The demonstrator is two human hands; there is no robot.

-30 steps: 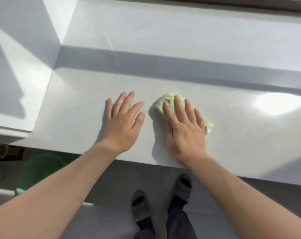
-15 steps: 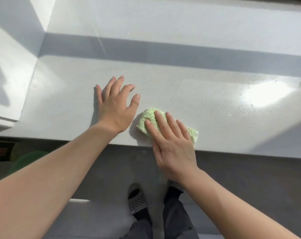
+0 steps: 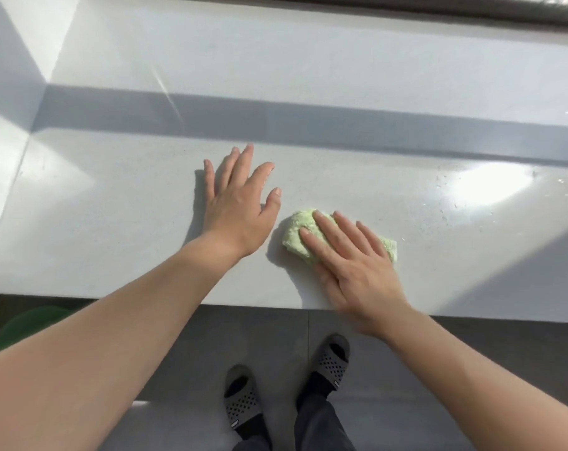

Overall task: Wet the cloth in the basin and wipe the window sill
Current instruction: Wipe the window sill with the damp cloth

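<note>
Head view is looking down past two bare forearms at a grey floor (image 3: 471, 369), where two feet in grey perforated slippers (image 3: 242, 402) are standing at the bottom of the frame. At the left edge, low down and partly hidden behind the left arm, a green rounded shape (image 3: 19, 323) is showing; it is too blurred to tell what it is.

Beyond the feet, the window sill (image 3: 113, 222) is stretching across the frame as a pale grey-white slab. Near its front edge, right of centre, the right hand (image 3: 354, 265) is lying flat on the cloth (image 3: 297, 234), fingers (image 3: 325, 222) straight and close together, pressing it down onto the sill rather than gripping it. The cloth is looking pale green, fuzzy and bunched into a thick wad; its left end is bulging out beyond the fingertips and a small corner is peeking out past the right side of the hand. The hand is slightly blurred.

Just left of the cloth, apart from it, the left hand (image 3: 237, 206) is resting palm down on the sill, fingers spread wide, holding nothing.

Farther right, a bright patch of sun is glaring on the surface, with small specks around it. Behind the hands, a band of shadow is running along the sill, and at the far edge a dark window frame (image 3: 471, 8) is crossing the top.
</note>
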